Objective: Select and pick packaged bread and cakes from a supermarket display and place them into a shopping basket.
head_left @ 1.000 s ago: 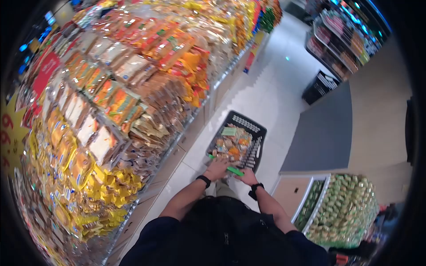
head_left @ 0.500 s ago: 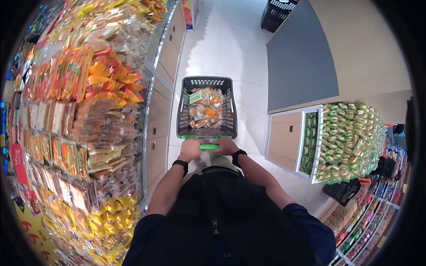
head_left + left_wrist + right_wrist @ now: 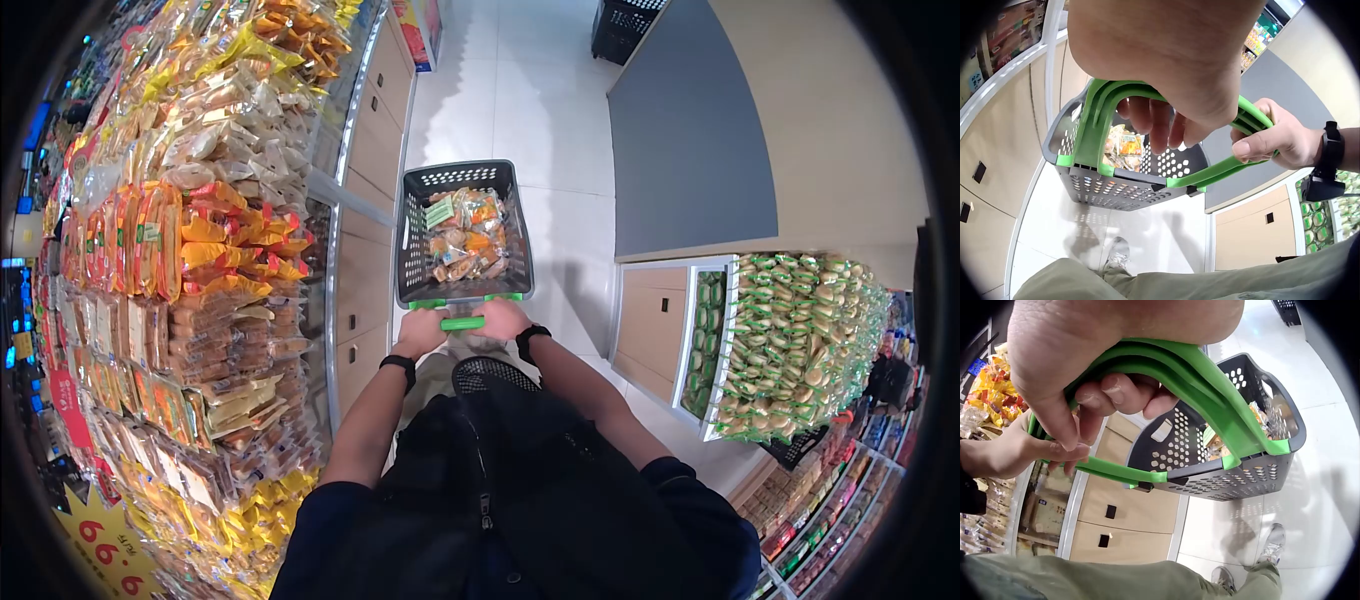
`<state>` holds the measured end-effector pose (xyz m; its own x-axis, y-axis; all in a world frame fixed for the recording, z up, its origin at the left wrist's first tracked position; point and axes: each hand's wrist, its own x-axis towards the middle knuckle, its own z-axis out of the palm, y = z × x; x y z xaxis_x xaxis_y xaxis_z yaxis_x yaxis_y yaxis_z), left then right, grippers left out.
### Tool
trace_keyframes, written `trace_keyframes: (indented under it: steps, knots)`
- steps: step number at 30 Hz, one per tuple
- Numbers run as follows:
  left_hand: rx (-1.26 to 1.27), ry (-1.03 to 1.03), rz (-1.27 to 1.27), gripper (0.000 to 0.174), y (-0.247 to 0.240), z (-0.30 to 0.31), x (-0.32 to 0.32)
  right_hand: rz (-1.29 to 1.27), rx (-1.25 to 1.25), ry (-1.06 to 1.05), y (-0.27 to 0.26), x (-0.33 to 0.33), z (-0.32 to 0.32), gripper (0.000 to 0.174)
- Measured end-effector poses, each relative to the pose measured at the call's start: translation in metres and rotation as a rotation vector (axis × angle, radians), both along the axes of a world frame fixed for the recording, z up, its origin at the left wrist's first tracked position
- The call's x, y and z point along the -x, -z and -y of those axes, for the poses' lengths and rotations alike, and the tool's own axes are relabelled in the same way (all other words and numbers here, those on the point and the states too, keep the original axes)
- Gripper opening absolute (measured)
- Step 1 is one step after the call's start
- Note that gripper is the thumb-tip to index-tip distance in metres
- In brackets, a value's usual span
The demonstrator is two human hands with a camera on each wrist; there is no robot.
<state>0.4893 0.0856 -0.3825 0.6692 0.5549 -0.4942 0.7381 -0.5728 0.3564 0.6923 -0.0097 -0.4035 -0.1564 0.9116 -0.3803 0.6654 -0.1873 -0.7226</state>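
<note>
A dark grey perforated shopping basket hangs in front of my body, with several clear-wrapped packaged foods and a pale green label inside. Its green handle is raised on the side nearest me. My left hand grips the left part of this handle, fingers curled under it in the left wrist view. On the right part, my right hand holds on the same way, its fingertips showing below the green bar. Both wrists wear black bands.
Heaped packaged snacks line a long display over wooden cabinets on the left. To the right are a grey panel and a rack of green-wrapped items. Pale tiled floor runs ahead, with another black basket further on.
The head view has swung from tilted to nearly straight down the aisle. Since half a second ago, the displays have slid slightly toward me in view. Both hands stay on the handle.
</note>
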Motion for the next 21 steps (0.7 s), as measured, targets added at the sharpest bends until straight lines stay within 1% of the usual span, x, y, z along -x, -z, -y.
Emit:
trace_keyframes:
  steps: [1,5,7,9,11,12,13,15,16,17,18,19,20,21]
  knots:
    - [0.005,0.011,-0.018,0.024,0.000,-0.006,-0.001,0.000,0.008,0.002,-0.001,-0.002,-0.007,0.037]
    - [0.005,0.046,-0.079,0.026,-0.004,-0.031,0.009,-0.009,0.038,-0.076,-0.009,0.003,-0.035,0.037]
    - [0.026,0.059,0.051,0.029,-0.006,-0.041,0.011,-0.028,-0.039,-0.097,0.006,0.003,-0.039,0.039]
    - [0.059,0.048,0.038,0.029,-0.008,-0.058,0.013,-0.023,-0.046,-0.108,0.016,0.007,-0.054,0.042]
    - [0.167,0.088,0.063,0.027,-0.010,-0.069,0.017,-0.089,0.059,-0.104,0.019,0.010,-0.060,0.049]
    - [0.196,0.084,0.139,0.024,-0.011,-0.070,0.022,-0.069,0.216,-0.151,0.000,0.010,-0.067,0.047]
    - [0.203,0.076,0.148,0.024,-0.008,-0.072,0.023,-0.062,0.224,-0.159,-0.006,0.007,-0.070,0.047]
    - [0.255,0.167,0.352,0.029,-0.006,-0.070,0.024,-0.298,0.253,-0.131,-0.013,-0.001,-0.069,0.050]
    - [0.287,0.151,0.456,0.036,-0.009,-0.071,0.029,-0.331,0.334,-0.193,-0.008,-0.002,-0.074,0.060]
    - [0.295,0.138,0.464,0.036,-0.010,-0.076,0.031,-0.325,0.347,-0.202,-0.005,-0.005,-0.081,0.060]
    - [0.329,0.179,0.411,0.039,-0.010,-0.084,0.033,-0.374,0.388,-0.247,-0.005,-0.005,-0.094,0.061]
    - [0.364,0.219,0.359,0.047,-0.008,-0.095,0.034,-0.424,0.431,-0.291,-0.004,-0.005,-0.110,0.062]
    - [0.372,0.225,0.334,0.046,-0.005,-0.107,0.038,-0.406,0.451,-0.292,-0.002,0.000,-0.122,0.056]
    - [0.382,0.227,0.330,0.046,0.008,-0.114,0.041,-0.413,0.459,-0.288,-0.001,0.000,-0.138,0.056]
